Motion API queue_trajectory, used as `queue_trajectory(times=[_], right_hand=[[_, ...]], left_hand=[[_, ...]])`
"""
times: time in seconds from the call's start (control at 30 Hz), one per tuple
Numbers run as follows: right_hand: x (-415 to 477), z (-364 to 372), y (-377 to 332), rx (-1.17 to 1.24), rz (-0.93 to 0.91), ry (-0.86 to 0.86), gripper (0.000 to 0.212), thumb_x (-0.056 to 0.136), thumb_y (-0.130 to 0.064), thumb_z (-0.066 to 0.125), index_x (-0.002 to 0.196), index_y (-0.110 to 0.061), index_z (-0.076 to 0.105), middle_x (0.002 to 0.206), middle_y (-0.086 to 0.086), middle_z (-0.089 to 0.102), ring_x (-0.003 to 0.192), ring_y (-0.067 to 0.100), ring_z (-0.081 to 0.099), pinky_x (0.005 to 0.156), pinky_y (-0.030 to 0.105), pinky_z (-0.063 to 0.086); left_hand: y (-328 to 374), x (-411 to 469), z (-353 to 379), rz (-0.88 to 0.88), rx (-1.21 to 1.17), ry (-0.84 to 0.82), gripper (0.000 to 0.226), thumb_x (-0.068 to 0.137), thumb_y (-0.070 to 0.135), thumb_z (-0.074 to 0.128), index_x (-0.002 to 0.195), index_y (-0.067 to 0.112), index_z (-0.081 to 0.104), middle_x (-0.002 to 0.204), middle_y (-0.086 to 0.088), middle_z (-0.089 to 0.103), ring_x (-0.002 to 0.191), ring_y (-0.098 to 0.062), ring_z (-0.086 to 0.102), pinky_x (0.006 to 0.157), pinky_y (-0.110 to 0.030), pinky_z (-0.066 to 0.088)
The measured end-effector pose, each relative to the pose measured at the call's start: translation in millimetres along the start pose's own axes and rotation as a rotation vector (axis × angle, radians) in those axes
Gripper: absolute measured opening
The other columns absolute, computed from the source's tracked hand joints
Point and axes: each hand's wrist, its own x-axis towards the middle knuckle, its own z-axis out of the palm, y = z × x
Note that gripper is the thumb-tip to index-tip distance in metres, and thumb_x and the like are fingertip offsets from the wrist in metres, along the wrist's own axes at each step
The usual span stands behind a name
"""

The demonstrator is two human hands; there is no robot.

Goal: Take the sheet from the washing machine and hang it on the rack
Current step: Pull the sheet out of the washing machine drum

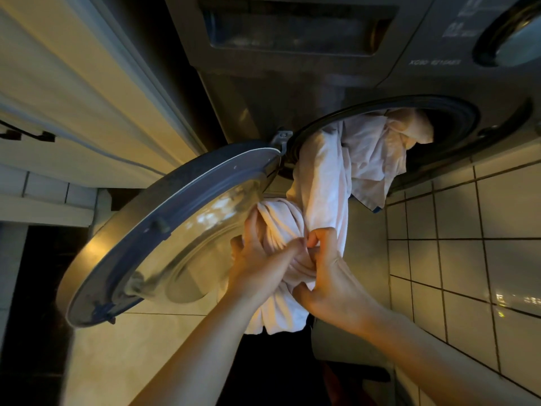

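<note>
Sheet (319,183) hangs out of the washer (322,92), bunched below its open door (164,230). Left hand (260,259) and right hand (330,276) both grip it, fingers curled into the cloth.

White tiles (462,218) with dark grout fill the right side; a cream panel (67,83) stands at the left, beige floor (131,347) below, all in dim warm light

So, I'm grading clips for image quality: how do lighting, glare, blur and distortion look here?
Head view: dim, warm yellow light, deep shadow lower left; head view: glare on the door glass and tiles; head view: wide-angle bending curves the washing machine, its panel text blurred, while the sheet, left hand and right hand look fairly sharp.
</note>
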Motion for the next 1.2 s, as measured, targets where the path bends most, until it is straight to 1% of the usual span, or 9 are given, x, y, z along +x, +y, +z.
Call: queue_trajectory(times=[0.2, 0.27, 0.33, 0.43, 0.57, 0.77, 0.9, 1.03, 1.2], right_hand=[[-1.7, -15.5, -9.2, -0.173, -0.124, -0.227, 0.053, 0.075, -0.010, 0.062, 0.112, -0.017, 0.025, 0.095, -0.011, 0.046, 0.089, 0.000, 0.039, 0.084, 0.021, 0.036], [2.6, -26.9, -5.2, -0.300, -0.186, -0.255, 0.064, 0.075, -0.013, 0.062, 0.125, -0.017, 0.023, 0.115, -0.006, 0.051, 0.101, -0.005, 0.037, 0.095, 0.025, 0.034], [8.1, -36.6, 3.5, -0.462, -0.270, -0.221, 0.077, 0.072, -0.019, 0.066, 0.134, -0.021, 0.020, 0.131, -0.003, 0.049, 0.120, 0.004, 0.038, 0.107, 0.032, 0.029], [18.3, -45.1, 17.9, -0.704, -0.346, -0.197, 0.085, 0.070, -0.035, 0.070, 0.139, -0.025, 0.023, 0.139, -0.004, 0.040, 0.134, 0.014, 0.026, 0.111, 0.042, 0.026], [46.3, -64.6, 33.2, -0.971, -0.369, -0.236, 0.092, 0.063, -0.054, 0.072, 0.139, -0.023, 0.030, 0.143, 0.002, 0.036, 0.135, 0.027, 0.029, 0.102, 0.053, 0.036], [111.6, -78.4, 49.6, -1.164, -0.469, -0.365, 0.104, 0.063, -0.044, 0.077, 0.148, -0.031, 0.018, 0.156, -0.002, 0.015, 0.143, 0.034, 0.006, 0.103, 0.066, 0.024], [131.4, -67.1, 59.3, -1.154, -0.685, -0.435, 0.082, 0.065, -0.042, 0.079, 0.135, -0.022, 0.042, 0.140, 0.006, 0.049, 0.128, 0.040, 0.043, 0.093, 0.066, 0.034], [142.1, -44.4, 81.4, -1.292, -0.422, -0.594, 0.082, 0.077, -0.060, 0.057, 0.144, -0.034, 0.018, 0.149, -0.003, 0.031, 0.142, 0.026, 0.008, 0.109, 0.054, 0.006], [137.7, -44.5, 90.6, -1.212, -0.325, -0.690, 0.069, 0.076, -0.052, 0.058, 0.135, -0.037, 0.026, 0.130, -0.001, 0.044, 0.126, 0.030, 0.027, 0.105, 0.049, 0.021]], left_hand=[[-2.5, 9.7, 1.8, 0.005, 0.091, 0.108, 0.081, 0.069, 0.033, 0.071, 0.133, 0.050, 0.024, 0.128, 0.009, 0.046, 0.108, -0.017, 0.051, 0.080, -0.027, 0.036], [-0.4, 9.4, -1.2, 0.011, 0.098, 0.128, 0.076, 0.071, 0.034, 0.071, 0.132, 0.048, 0.027, 0.128, 0.010, 0.050, 0.111, -0.019, 0.054, 0.081, -0.028, 0.039], [0.1, 9.9, -2.9, 0.026, 0.088, 0.149, 0.074, 0.072, 0.037, 0.071, 0.131, 0.045, 0.028, 0.129, 0.011, 0.050, 0.112, -0.019, 0.053, 0.087, -0.031, 0.044], [-0.7, 7.7, -3.7, 0.064, 0.073, 0.167, 0.072, 0.070, 0.040, 0.072, 0.130, 0.043, 0.031, 0.127, 0.012, 0.052, 0.112, -0.017, 0.053, 0.090, -0.033, 0.045], [-5.0, 3.6, -7.6, 0.071, 0.080, 0.139, 0.069, 0.072, 0.035, 0.067, 0.129, 0.045, 0.030, 0.124, 0.013, 0.051, 0.110, -0.018, 0.053, 0.084, -0.031, 0.043], [-4.4, -9.0, -10.9, 0.161, 0.108, 0.120, 0.070, 0.074, 0.036, 0.069, 0.129, 0.046, 0.029, 0.124, 0.019, 0.050, 0.109, -0.008, 0.050, 0.084, -0.029, 0.042], [-4.4, -11.4, -16.6, 0.176, 0.093, 0.141, 0.071, 0.070, 0.041, 0.071, 0.127, 0.049, 0.029, 0.123, 0.020, 0.052, 0.111, -0.012, 0.054, 0.091, -0.042, 0.048], [-1.1, -7.6, -21.6, 0.187, 0.052, 0.156, 0.074, 0.069, 0.042, 0.072, 0.129, 0.046, 0.030, 0.124, 0.017, 0.052, 0.112, -0.013, 0.054, 0.092, -0.044, 0.048], [-0.3, -7.6, -23.5, 0.206, 0.067, 0.153, 0.076, 0.070, 0.036, 0.073, 0.130, 0.046, 0.028, 0.124, 0.017, 0.050, 0.113, -0.014, 0.052, 0.093, -0.044, 0.047]])
